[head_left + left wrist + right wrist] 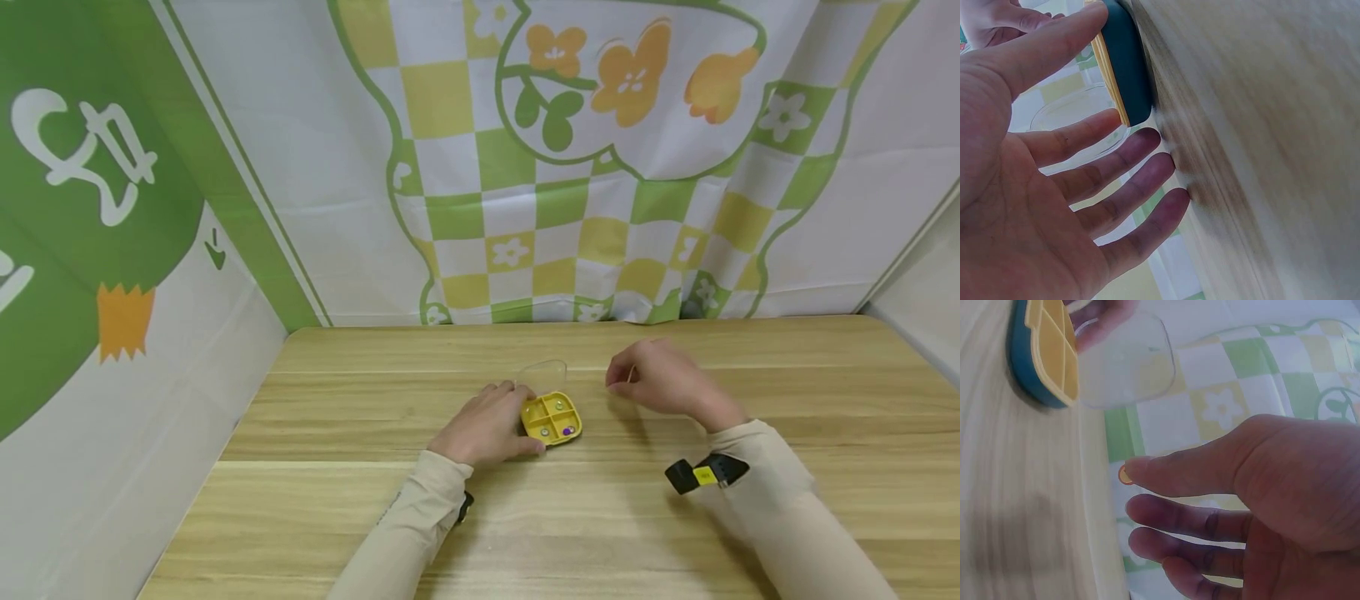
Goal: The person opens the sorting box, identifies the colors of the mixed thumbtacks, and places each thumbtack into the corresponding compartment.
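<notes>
A pill box (550,418) with a yellow four-compartment inside and a dark teal shell lies on the table. Its clear lid (1127,369) stands open at the back. With thumb and index finger at opposite edges, my left hand (486,427) holds the box; its other fingers are spread near the tabletop. A purple bead (567,431) and another small piece lie in the front right compartment. Small round pieces also show in the front left and back right ones. Right of the box, my right hand (663,379) pinches a small orange-rimmed round piece (1125,475) above the table.
The wooden table (375,383) reaches back to a hanging cloth (517,217) with green and yellow checks. A green and white sheet (172,275) borders the left side. Black wrist devices (707,474) are strapped over the sleeves.
</notes>
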Tool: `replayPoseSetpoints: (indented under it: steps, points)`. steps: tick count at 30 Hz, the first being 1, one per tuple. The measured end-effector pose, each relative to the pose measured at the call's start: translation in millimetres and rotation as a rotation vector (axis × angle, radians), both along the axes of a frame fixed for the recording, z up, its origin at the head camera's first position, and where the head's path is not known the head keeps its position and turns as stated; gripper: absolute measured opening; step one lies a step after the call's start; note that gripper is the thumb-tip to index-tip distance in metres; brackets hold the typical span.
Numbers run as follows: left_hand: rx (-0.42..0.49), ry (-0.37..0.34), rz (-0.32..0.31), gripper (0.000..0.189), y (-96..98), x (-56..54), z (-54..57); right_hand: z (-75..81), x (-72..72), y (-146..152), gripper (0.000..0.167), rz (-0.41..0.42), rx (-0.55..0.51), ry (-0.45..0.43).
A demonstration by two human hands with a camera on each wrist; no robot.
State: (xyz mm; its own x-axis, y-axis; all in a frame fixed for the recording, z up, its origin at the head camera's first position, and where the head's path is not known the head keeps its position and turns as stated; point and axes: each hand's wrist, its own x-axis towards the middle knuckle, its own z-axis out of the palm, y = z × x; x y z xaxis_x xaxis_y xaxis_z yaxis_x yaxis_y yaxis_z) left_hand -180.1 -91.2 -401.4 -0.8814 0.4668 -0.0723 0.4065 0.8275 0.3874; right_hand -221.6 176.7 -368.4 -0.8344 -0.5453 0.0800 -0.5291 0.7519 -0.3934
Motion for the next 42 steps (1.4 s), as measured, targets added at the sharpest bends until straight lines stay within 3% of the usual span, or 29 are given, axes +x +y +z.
replayPoseSetpoints:
  steps: [11,24,29,35,42]
  points:
    - [-0.005,-0.008,0.008,0.069,-0.3,-0.7,0.3,-5.2,8.6,-22.4,0.012,0.019,-0.024,0.065]
    - [0.005,-0.003,-0.007,0.066,-0.7,-1.0,0.9,-16.3,16.7,-48.7,0.006,0.018,-0.054,0.061]
    - [0.0,-0.005,-0.005,0.065,-0.7,-1.3,0.7,-19.8,20.1,-56.9,0.005,0.022,-0.069,0.1]
    - [-0.006,0.004,-0.012,0.062,-0.8,-1.8,0.1,-28.0,23.4,-66.0,0.003,-0.006,-0.103,0.157]
    - [-0.011,0.01,-0.014,0.062,-1.0,-1.9,-0.1,-34.8,26.9,-75.3,0.004,-0.048,-0.121,0.149]
